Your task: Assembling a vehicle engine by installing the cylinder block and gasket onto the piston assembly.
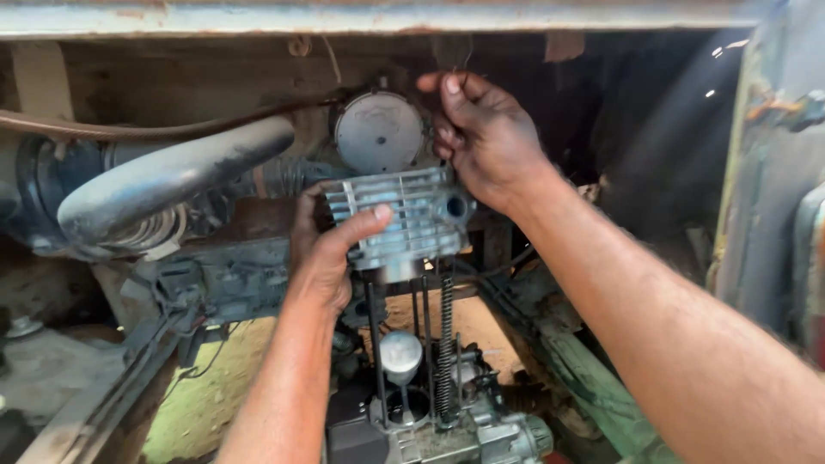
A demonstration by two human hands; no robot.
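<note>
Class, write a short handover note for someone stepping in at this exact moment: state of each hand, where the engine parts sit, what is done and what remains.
Left hand: grips the finned cylinder block from its left side, thumb across the fins.
Right hand: raised at the block's upper right, fingers pinching something thin; what it is, I cannot tell.
Block: up on the long studs, well above the crankcase.
Piston: exposed below, outside the block.
Done: block threaded onto studs.
Left: block not seated on the crankcase.

I'm seeing a finned cylinder [402, 222] looking like dull cast metal, a piston [401, 354] showing smooth and shiny, and an overhead beam [344, 15] flaking with rough rust.
</note>
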